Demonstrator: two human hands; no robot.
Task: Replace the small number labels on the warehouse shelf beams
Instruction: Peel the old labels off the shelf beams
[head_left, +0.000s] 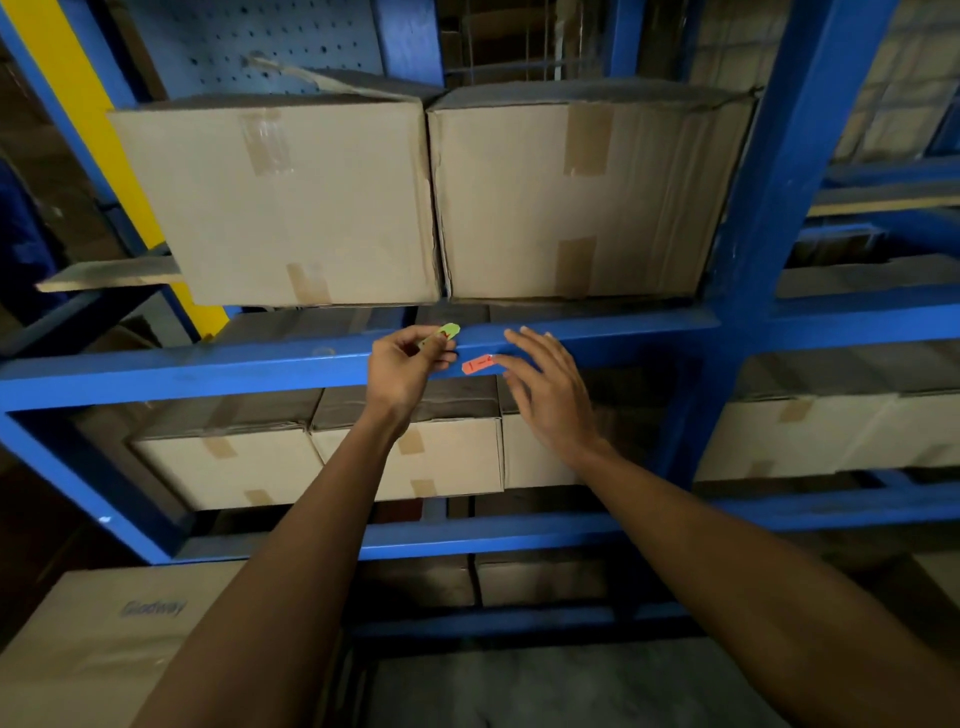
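Note:
A small orange-red number label (479, 364) lies on the front face of the blue shelf beam (208, 366). My right hand (545, 387) reaches to it with straight fingers, and its thumb touches the label's right end. My left hand (402, 366) pinches a small green label (445, 332) between thumb and fingers, just left of and above the orange one, in front of the beam's top edge.
Two large taped cardboard boxes (291, 202) stand on the shelf above the beam. Smaller boxes (228, 467) fill the level below. A blue upright post (769, 208) rises to the right. A yellow post (98, 130) stands at the back left.

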